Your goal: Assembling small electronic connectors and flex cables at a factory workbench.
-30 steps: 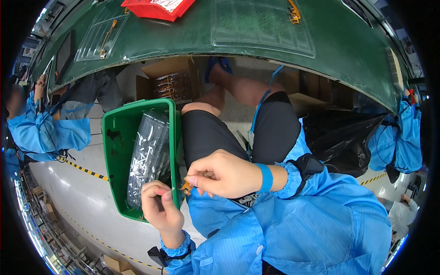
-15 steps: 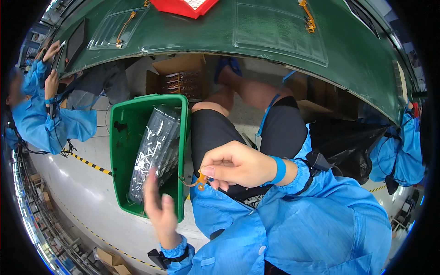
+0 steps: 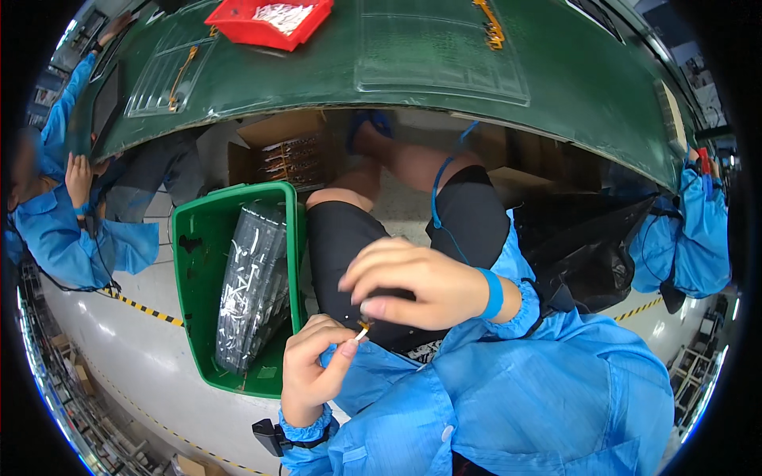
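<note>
A small orange part (image 3: 364,325) is pinched between the left hand (image 3: 311,369) and the right hand (image 3: 419,284), just right of the green bin (image 3: 198,262). Clear bagged trays (image 3: 252,285) are held inside the bin. A red tray (image 3: 268,22) is seen well above it.

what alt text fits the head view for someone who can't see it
Over the lap, a left hand and right hand pinch a small orange part between them. A green bin of bagged parts stands left.
</note>
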### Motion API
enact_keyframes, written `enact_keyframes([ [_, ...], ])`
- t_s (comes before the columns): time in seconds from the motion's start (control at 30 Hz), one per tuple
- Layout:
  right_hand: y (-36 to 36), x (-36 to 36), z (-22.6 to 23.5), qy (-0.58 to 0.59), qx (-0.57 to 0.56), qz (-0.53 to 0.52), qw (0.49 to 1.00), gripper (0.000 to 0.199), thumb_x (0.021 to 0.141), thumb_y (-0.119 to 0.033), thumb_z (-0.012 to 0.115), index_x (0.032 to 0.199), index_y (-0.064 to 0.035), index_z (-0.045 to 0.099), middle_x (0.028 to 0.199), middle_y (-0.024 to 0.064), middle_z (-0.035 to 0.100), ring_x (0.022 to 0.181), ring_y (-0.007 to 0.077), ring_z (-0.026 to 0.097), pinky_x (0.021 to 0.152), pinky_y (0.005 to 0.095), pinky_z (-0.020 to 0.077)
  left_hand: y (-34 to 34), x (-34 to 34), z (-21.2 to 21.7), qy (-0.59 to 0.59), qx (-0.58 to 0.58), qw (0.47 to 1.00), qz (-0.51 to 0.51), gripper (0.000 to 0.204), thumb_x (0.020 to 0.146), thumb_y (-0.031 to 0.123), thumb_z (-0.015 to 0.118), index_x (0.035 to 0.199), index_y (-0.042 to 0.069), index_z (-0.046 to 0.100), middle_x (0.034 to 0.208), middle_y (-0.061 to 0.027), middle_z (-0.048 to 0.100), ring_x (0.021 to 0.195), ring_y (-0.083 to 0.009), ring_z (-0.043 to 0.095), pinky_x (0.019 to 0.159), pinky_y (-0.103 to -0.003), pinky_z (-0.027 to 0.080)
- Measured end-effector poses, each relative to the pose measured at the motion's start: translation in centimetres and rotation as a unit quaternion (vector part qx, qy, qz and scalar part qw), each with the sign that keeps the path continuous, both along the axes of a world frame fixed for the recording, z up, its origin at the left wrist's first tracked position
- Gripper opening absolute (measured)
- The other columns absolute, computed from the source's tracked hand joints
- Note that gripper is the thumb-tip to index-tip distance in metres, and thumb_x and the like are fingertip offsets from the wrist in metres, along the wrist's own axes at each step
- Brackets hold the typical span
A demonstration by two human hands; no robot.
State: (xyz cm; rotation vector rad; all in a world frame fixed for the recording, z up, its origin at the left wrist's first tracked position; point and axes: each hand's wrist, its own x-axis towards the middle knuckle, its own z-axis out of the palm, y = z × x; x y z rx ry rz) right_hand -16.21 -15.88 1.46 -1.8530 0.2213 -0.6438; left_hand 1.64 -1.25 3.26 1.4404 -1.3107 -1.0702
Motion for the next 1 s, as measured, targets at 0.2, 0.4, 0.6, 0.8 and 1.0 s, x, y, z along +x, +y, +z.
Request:
enact_keyframes([
  [0.2,-0.3,-0.7,-1.4,0.007,0.209,0.196,0.958,0.018,0.094,-0.019,0.060,0.092,-0.0025,0.068,0.093,0.0090,0.069,0.089,0.0242,0.064,0.082,0.0357,0.0466,-0.7,-1.1,0.8,0.012,-0.009,0.999,0.038,0.013,0.086,0.006,0.061,0.079,-0.005,0.063,0.073,-0.0117,0.062,0.069,-0.0196,0.053,0.064,-0.030,0.040],
  [0.4,0.4,-1.8,-1.1,0.011,0.223,0.168,0.960,0.022,0.094,-0.020,0.061,0.092,0.0002,0.067,0.087,0.0110,0.071,0.082,0.0224,0.068,0.073,0.0339,0.0505,-1.4,-1.2,0.8,-0.080,-0.028,0.996,-0.004,0.007,0.082,0.003,0.065,0.085,-0.003,0.065,0.078,-0.0114,0.064,0.074,-0.0241,0.057,0.068,-0.033,0.044],
  [0.6,1.6,-2.2,-1.0,-0.032,0.122,0.043,0.991,0.017,0.093,-0.016,0.059,0.093,-0.0007,0.066,0.087,0.0120,0.069,0.081,0.0286,0.065,0.078,0.0375,0.0478,-0.3,-3.9,-0.6,-0.311,-0.228,0.911,0.143,0.029,0.085,0.002,0.066,0.112,-0.008,0.060,0.109,-0.0206,0.062,0.103,-0.0358,0.062,0.094,-0.045,0.049],
  [0.8,2.2,-2.2,-1.0,-0.050,0.009,-0.014,0.999,0.013,0.089,-0.012,0.060,0.095,-0.0005,0.062,0.081,0.0117,0.064,0.079,0.0302,0.061,0.078,0.0385,0.0454,-1.4,-5.0,-1.3,-0.202,-0.165,0.959,0.110,0.018,0.088,0.002,0.059,0.098,-0.010,0.066,0.100,-0.0240,0.070,0.098,-0.0377,0.068,0.095,-0.050,0.049],
  [1.0,1.8,-2.0,-1.0,-0.039,-0.013,0.009,0.999,0.011,0.089,-0.012,0.061,0.089,-0.0019,0.061,0.078,0.0114,0.063,0.077,0.0299,0.060,0.075,0.0378,0.0450,-1.1,-4.7,-1.2,-0.125,-0.125,0.977,0.121,0.016,0.090,0.001,0.056,0.096,-0.010,0.066,0.097,-0.0236,0.070,0.095,-0.0342,0.069,0.095,-0.049,0.049],
])
